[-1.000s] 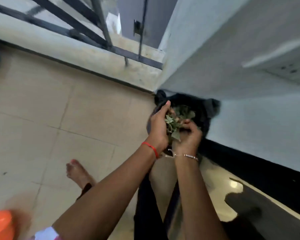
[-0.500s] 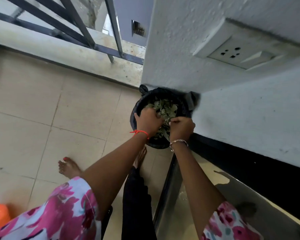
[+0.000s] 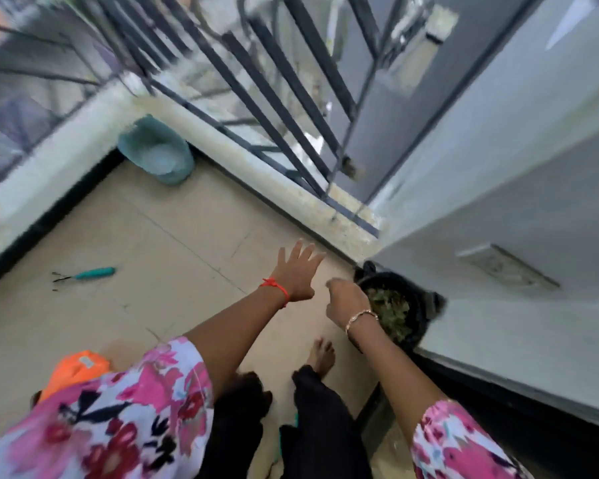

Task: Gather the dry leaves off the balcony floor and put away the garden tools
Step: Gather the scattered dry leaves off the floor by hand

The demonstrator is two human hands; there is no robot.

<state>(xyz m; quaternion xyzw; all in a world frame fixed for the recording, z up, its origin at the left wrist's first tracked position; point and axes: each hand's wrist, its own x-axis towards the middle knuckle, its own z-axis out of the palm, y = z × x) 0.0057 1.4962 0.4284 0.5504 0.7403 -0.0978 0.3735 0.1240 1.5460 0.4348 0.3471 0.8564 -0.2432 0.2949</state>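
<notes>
Both hands have lifted out of the black pot (image 3: 421,318), where a moment ago they were pushed into the leaves, and the view has swung left to take in the balcony corner. Dry leaves (image 3: 389,307), crumpled and grey-green, fill the pot in a loose heap; it stands on the floor (image 3: 187,250) in the angle between the white wall and the low parapet under the railing (image 3: 256,81).

A hand rake (image 3: 83,274) with a teal handle and dark prongs lies flat on the tiles, well apart from the pot, to the left.

Out over the tiles the left hand (image 3: 296,271) reaches palm down, its grip open and fingers spread straight, with a red thread (image 3: 275,288) at the wrist. Just beside it, at the pot's near rim, the right hand (image 3: 346,300) hangs with the knuckles up and the fingers curled under; whether its grip holds anything I cannot tell. A thin bracelet (image 3: 360,316) circles that wrist. Both arms come out of pink floral sleeves.

A teal bucket (image 3: 156,153) lies tipped in the far corner. An orange object (image 3: 75,369) at the lower left carries a small white label, too blurred to read
</notes>
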